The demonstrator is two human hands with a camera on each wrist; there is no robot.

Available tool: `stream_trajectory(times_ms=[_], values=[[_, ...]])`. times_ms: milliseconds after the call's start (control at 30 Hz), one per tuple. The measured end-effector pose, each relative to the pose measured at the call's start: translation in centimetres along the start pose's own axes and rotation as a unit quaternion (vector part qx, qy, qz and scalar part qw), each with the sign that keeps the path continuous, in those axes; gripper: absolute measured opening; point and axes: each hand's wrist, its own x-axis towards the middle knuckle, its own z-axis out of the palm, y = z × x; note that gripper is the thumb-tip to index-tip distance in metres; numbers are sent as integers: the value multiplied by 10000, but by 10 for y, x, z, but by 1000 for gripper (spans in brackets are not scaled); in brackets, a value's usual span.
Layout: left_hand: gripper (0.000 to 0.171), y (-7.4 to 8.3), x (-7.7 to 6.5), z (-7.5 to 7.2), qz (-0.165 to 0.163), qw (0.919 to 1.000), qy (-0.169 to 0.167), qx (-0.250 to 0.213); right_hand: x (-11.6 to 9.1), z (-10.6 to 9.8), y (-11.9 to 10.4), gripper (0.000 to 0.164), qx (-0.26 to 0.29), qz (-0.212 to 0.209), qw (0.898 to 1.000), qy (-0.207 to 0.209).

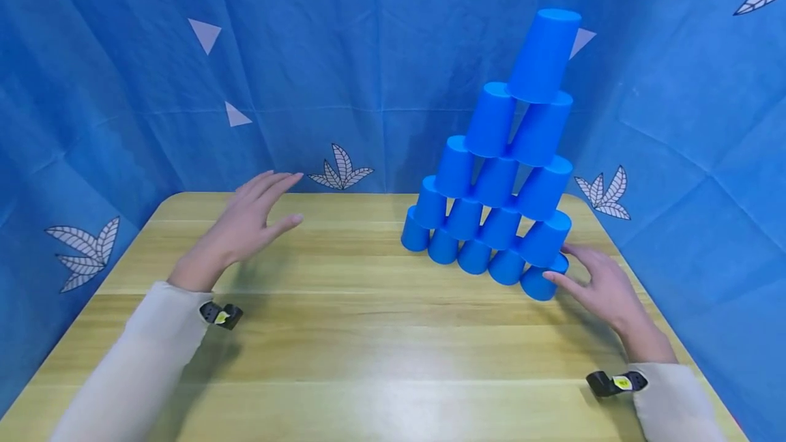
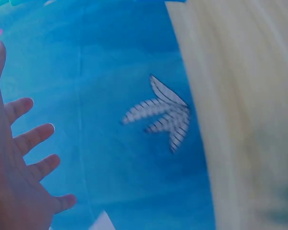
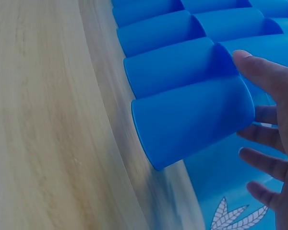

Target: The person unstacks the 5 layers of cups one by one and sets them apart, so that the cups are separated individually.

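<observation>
Upside-down blue cups are stacked as a pyramid (image 1: 496, 183) on the right of the table, several in the bottom row and a single top cup (image 1: 545, 56). The right hand (image 1: 604, 285) is around the near end of the bottom row, beside the end cup (image 3: 192, 124). Its thumb lies in front and its fingers behind, loosely extended and spread; whether they touch the cup I cannot tell. Out to the left, the left hand (image 1: 248, 217) hovers above the table, apart from the cups. In the left wrist view its fingers (image 2: 36, 139) are spread and hold nothing.
A light wood table (image 1: 344, 340) fills the lower view. Blue cloth (image 1: 381, 67) with leaf and triangle prints hangs behind it and along both sides, close to the pyramid's right. Small black cameras (image 1: 222, 316) sit on both wrists.
</observation>
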Motion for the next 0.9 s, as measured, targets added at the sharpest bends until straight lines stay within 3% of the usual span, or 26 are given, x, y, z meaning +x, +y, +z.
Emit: stream_trajectory(times_ms=[433, 700, 900], values=[[65, 62, 65, -21, 700, 9968, 392, -18, -3, 0, 1, 55, -87, -260, 9993, 258], [67, 97, 98, -29, 742, 9965, 365, -115, -4, 4, 4, 57, -47, -84, 9998, 144], [68, 124, 126, -34, 582, 9973, 331, -293, -2, 2, 1, 58, -58, -102, 9998, 149]])
